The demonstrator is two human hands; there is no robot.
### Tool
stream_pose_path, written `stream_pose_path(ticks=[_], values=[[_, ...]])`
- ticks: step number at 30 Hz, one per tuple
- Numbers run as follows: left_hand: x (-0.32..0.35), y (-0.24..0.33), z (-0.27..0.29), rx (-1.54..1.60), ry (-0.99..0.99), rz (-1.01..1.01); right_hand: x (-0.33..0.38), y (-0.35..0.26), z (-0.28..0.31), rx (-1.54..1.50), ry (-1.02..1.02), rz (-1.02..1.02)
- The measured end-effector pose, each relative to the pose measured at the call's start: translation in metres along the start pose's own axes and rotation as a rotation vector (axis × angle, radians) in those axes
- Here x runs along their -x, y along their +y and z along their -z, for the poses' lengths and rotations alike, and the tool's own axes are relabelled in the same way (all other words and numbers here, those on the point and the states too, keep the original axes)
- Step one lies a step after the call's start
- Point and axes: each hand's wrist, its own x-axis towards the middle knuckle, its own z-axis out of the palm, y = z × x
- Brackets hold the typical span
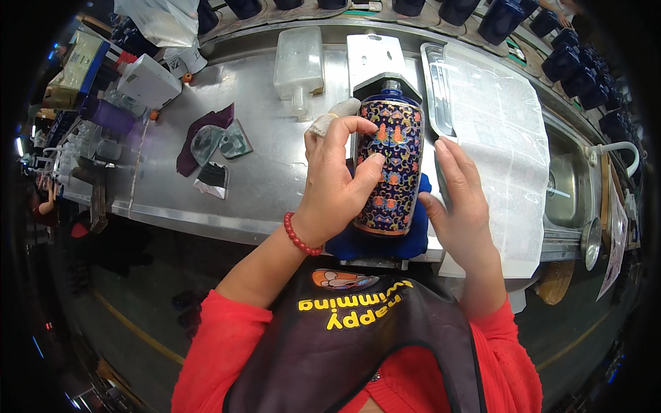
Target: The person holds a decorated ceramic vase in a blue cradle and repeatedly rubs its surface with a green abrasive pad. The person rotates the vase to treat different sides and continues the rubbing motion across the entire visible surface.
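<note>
A dark blue bottle lies on its side in front of me, its neck pointing away. Colourful floral patterning with orange figures and gold edging covers it. My left hand is over its left side, with thumb and index finger apart and touching the patterned surface; a whitish wrap covers one finger. At the bottle's right side is my right hand, fingers curved round a grey-green flat piece, mostly hidden by the hand. Under the bottle's near end is a blue cloth, and an angular grey support stands behind its neck.
Purple and green flat pieces lie on the metal table at left. A clear square bottle is at the back. To the right are a clear tray, white sheets and a sink. Dark blue bottles line the far side.
</note>
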Motion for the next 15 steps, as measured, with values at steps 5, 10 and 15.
stream_pose_path(ticks=[5,10,15], values=[[-0.006,0.000,-0.002,0.073,-0.025,0.068,-0.004,0.006,0.008,-0.201,0.114,-0.116],[-0.007,0.002,-0.004,0.106,-0.026,0.111,-0.011,0.002,0.019,-0.331,0.115,-0.220],[-0.008,0.003,-0.005,0.119,-0.041,0.126,-0.024,0.005,0.028,-0.268,0.126,-0.178]])
